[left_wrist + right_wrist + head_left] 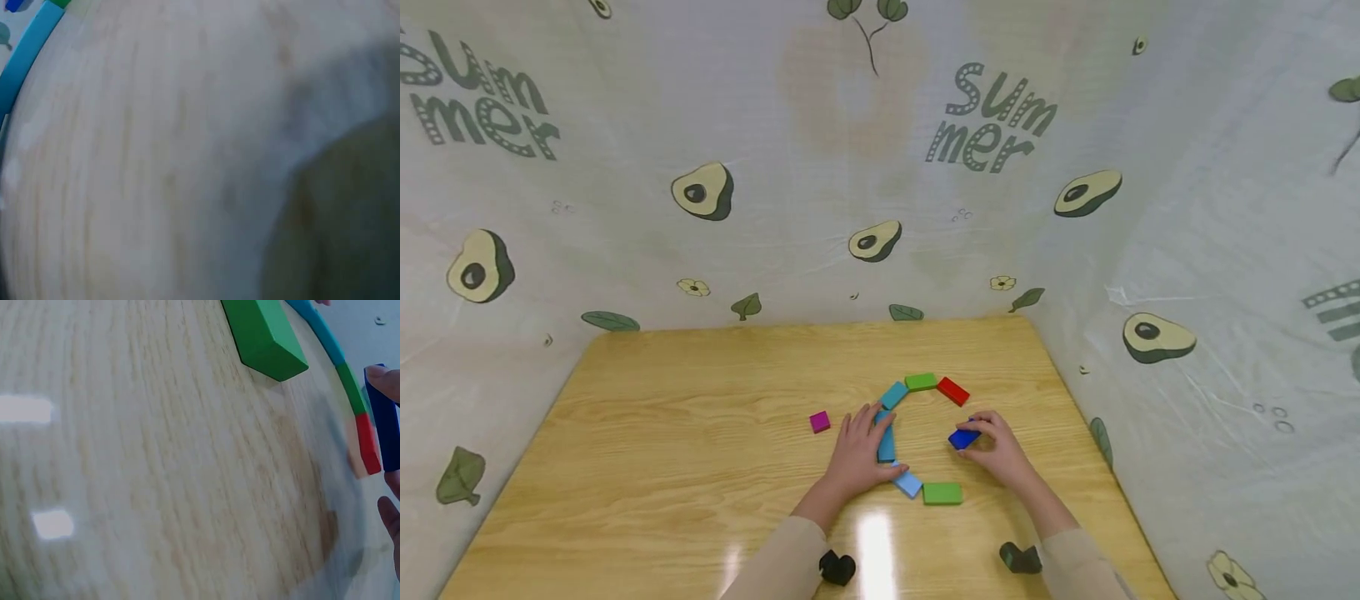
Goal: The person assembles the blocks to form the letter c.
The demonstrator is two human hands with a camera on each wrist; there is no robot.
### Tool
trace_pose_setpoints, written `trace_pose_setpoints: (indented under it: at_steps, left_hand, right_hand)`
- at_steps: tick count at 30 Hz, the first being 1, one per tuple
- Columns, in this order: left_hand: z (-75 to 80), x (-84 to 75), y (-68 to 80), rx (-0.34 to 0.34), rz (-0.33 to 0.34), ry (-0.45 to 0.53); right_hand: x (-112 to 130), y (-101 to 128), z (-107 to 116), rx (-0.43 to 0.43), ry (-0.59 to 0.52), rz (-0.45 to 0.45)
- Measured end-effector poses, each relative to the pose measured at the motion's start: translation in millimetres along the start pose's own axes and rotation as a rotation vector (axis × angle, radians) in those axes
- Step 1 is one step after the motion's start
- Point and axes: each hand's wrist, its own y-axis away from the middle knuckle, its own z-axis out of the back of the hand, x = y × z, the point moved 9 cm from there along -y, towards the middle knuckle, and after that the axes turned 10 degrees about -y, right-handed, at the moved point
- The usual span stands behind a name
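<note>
Between thumb and fingers, my right hand (pixel 1002 454) pinches a dark blue block (pixel 961 439), which also shows at the edge of the right wrist view. My left hand (pixel 856 457) lies with spread fingers over a curve of blocks. Its fingertips are at a long blue block (pixel 886 442), and its thumb touches a light blue block (pixel 909 484). The curve goes on above with a teal block (pixel 894 395), a green block (pixel 921 382) and a red block (pixel 953 391). At its lower end lies another green block (pixel 942 493).
A small magenta block (pixel 820 422) lies alone, left of the left hand. The wooden table (pixel 685 433) is bordered at the back and sides by a white cloth (pixel 790 267) printed with avocados. Dark wrist straps (pixel 837 568) show near the sleeves.
</note>
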Motion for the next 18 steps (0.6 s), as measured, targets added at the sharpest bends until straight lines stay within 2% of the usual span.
trace_pose_setpoints:
  at_steps: [8, 18]
  left_hand:
    - [-1.3, -0.9, 0.3, 0.029, 0.0, -0.044]
    - [-7.1, -1.4, 0.1, 0.077, 0.0, -0.114]
  right_hand:
    - [-12.6, 15.8, 0.1, -0.038, -0.037, -0.07]
    - [-23.6, 37.7, -1.6, -0.09, -0.071, -0.079]
